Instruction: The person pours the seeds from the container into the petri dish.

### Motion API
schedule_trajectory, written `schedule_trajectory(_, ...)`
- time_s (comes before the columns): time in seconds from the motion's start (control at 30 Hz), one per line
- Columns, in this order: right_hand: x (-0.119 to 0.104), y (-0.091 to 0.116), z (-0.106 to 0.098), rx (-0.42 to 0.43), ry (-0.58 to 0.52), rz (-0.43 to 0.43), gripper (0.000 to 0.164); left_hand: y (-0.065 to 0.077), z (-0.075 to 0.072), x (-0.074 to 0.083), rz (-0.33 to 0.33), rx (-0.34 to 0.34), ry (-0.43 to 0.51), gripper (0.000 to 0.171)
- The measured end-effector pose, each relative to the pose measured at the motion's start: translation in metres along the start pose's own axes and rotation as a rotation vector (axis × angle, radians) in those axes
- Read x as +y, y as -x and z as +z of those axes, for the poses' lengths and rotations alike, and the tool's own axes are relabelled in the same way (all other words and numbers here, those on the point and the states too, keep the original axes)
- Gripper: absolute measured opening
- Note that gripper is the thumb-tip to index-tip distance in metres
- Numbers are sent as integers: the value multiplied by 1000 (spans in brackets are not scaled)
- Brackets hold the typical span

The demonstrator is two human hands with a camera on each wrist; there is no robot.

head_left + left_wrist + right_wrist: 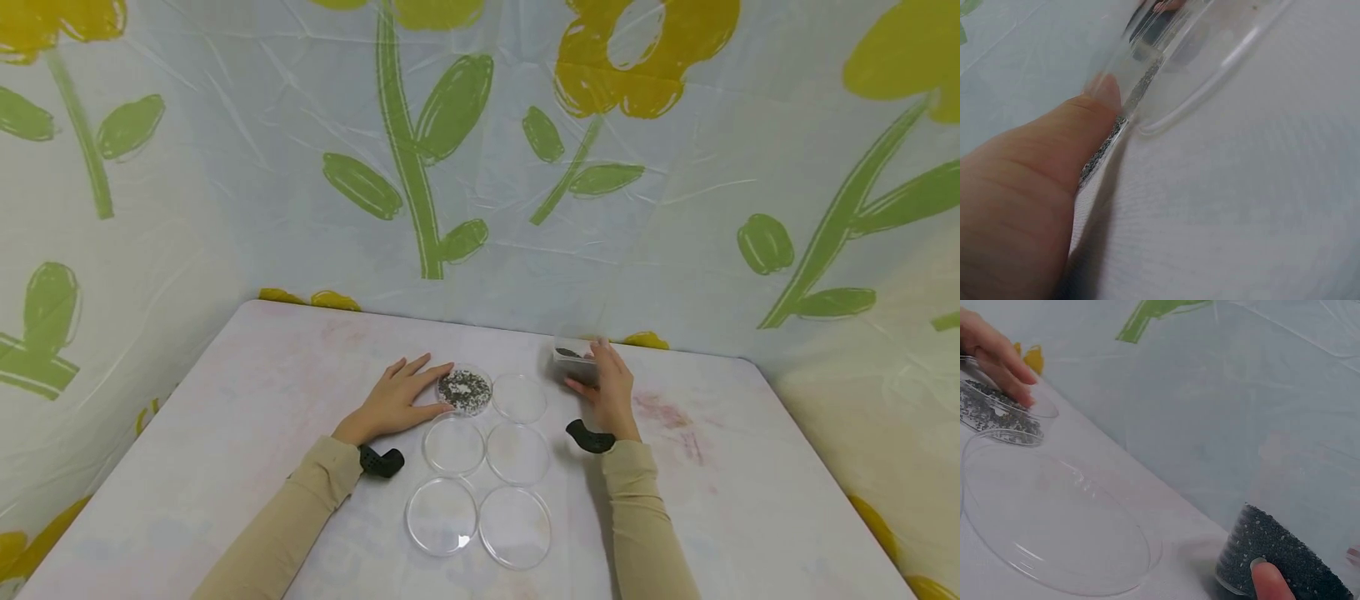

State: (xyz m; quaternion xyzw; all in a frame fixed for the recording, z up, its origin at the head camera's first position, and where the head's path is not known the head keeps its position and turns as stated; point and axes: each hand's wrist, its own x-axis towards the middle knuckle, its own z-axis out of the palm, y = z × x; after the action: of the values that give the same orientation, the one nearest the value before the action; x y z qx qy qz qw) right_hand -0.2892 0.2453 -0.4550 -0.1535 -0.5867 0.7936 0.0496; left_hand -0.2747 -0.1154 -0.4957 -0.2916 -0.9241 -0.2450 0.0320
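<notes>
The right hand (613, 390) grips the tub (576, 367) of dark bits (1282, 550). To its left, past a clear dish (520, 398), sits the speckled dish (468, 401); the left hand (396, 402), nearer, touches its edge, fingers spread out straight.

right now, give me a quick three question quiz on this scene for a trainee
1. How many round dishes lie on the table?
2. True or false: the right hand holds a container of dark grains.
3. Where is the dish of black-and-white grains?
a) in the right hand
b) touching the left hand
c) at the table's right edge

Key: 1. six; 2. true; 3. b
</notes>
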Motion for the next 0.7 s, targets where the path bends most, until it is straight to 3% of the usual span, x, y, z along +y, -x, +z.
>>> schedule_trajectory(0.47, 14, -4, 0, 17, 149, -135, 59, -1, 1, 0, 5, 4, 10, 73)
schedule_trajectory(0.7, 24, -6, -2, 117, 336, -243, 66, 1, -2, 1, 6, 5, 19, 73)
